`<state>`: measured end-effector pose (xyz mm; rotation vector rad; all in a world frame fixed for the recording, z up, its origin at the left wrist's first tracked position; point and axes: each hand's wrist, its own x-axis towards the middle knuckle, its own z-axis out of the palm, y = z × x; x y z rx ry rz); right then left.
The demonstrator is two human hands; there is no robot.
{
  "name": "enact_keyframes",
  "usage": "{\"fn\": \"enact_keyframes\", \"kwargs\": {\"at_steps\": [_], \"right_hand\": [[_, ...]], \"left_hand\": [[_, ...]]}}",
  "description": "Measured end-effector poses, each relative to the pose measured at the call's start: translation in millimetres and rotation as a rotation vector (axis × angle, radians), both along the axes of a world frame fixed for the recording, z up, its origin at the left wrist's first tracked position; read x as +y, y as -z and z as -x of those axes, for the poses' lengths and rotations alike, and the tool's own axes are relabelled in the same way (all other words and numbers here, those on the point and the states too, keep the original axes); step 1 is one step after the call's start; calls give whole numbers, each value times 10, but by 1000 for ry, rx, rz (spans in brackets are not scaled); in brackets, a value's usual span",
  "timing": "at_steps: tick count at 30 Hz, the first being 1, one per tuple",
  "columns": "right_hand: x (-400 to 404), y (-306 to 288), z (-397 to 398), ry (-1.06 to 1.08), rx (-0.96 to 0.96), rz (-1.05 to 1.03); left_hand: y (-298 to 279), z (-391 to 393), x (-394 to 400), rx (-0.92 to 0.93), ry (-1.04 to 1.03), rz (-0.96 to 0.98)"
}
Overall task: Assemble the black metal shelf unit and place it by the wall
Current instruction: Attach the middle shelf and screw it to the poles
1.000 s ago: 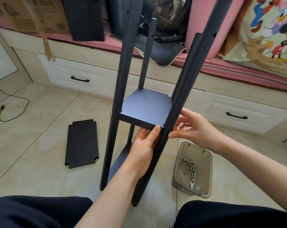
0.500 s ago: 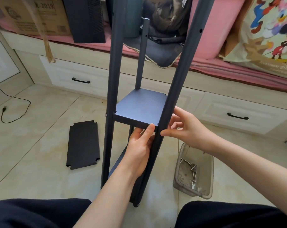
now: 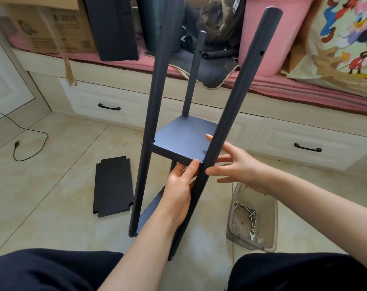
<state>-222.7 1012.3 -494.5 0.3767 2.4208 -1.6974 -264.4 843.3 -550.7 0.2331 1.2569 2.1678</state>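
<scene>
Shelf unit [image 3: 184, 141] stands on floor [image 3: 41, 185] btwn knees. Left hand [image 3: 179, 185] grips front edge of mid shelf by near-right pole [image 3: 231, 114]; right hand [image 3: 239, 166] released, fingers spread, fingertips at that pole.

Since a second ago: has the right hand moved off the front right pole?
Yes. The right hand was pinching the front right pole; now its fingers are spread, easing rightward toward the screw tray.

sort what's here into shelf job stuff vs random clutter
For the job: shelf frame, loose shelf panel on the floor, clear tub of screws, left hand, right hand.

Just lying about: cardboard box, pink bin, cartoon bag, cable.
</scene>
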Motion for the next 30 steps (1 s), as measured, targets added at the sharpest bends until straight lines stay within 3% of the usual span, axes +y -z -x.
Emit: {"fn": "enact_keyframes", "kwargs": {"at_steps": [4,10,12,14,17,19,20,23,30], "right_hand": [[-6,-19,78,-35,-96,184],[-88,4,93,-67,-127,206],[-95,3,85,-74,-135,197],[-106,7,69,-83,-140,179],[-155,16,50,-96,-123,176],[-183,23,50,-103,-101,189],[-195,19,50,-101,-94,195],[-201,26,56,-94,-88,190],[-118,23,95,-41,-126,274]], "left_hand": [[-56,-11,-64,4,-36,152],[-336,71,-305,104,-19,520],[-482,143,-402,316,-62,833],[-588,187,-456,639,-171,1176],[-696,154,-445,1210,-128,1254],[-646,190,-429,1587,123,1300],[-607,232,-433,1660,227,1307],[-534,300,-456,1508,337,1211],[-477,365,-350,1399,226,1046]]}}
